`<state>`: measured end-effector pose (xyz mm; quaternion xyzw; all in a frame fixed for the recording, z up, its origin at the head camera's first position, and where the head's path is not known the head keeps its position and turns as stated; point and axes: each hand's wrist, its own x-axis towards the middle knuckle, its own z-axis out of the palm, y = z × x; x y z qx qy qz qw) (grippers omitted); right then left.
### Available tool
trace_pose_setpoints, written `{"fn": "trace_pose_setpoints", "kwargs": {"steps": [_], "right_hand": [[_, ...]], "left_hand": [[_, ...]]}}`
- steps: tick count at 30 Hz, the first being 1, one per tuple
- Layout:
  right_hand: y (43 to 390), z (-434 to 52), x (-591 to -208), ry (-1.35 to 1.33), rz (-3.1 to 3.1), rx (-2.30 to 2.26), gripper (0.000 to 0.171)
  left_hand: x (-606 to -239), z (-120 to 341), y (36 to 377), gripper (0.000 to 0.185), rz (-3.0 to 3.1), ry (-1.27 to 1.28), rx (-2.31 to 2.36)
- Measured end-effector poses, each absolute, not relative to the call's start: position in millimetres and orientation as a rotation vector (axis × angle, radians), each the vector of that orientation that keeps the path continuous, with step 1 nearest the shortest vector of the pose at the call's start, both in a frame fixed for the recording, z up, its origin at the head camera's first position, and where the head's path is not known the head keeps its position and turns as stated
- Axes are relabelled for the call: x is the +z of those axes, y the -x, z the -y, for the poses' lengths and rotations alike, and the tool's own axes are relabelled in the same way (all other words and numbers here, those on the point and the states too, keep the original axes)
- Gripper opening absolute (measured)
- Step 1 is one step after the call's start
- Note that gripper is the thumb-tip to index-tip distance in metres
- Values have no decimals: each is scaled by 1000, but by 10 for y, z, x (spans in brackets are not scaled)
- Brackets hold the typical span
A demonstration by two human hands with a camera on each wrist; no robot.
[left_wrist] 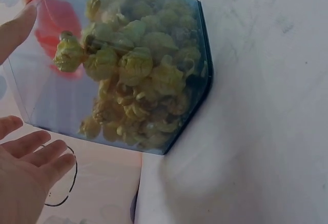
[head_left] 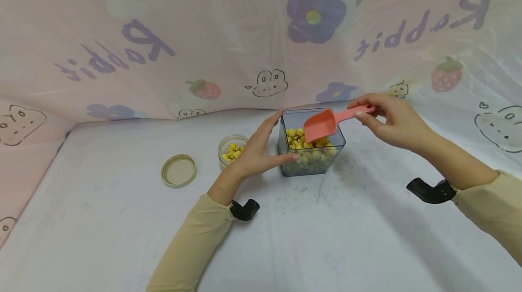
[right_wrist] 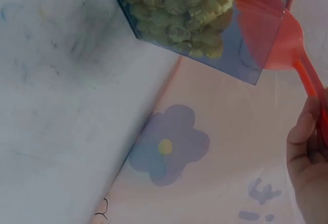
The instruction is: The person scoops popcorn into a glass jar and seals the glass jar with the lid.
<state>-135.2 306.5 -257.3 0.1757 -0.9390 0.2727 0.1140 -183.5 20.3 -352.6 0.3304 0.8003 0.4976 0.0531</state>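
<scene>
A clear, bluish square container (head_left: 287, 165) stands on the white-covered table, partly filled with yellow popcorn (head_left: 297, 140). My left hand (head_left: 258, 152) is spread at its left side, fingers straight along the wall and thumb across the front. Between thumb and fingers, my right hand (head_left: 392, 122) pinches the handle of a coral-pink scoop (head_left: 321, 125). The scoop's bowl is tilted inside the container's opening, just over the popcorn. Through the clear wall, the scoop (left_wrist: 59, 24) also shows in the left wrist view; no popcorn is visible in its bowl.
Left of the container sits a small round glass jar (head_left: 222, 147) with some popcorn inside, partly hidden by the left hand. Farther left lies a round beige-rimmed lid (head_left: 178, 171). A printed pink sheet (head_left: 236, 47) rises behind the table.
</scene>
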Motion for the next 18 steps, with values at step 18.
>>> {"fn": "trace_pose_setpoints", "kwargs": {"steps": [18], "right_hand": [[1354,-2947,-2362,-716,2766,560,18]], "left_hand": [[-3516,-238,1842,106,-2272,-977,1616]]}}
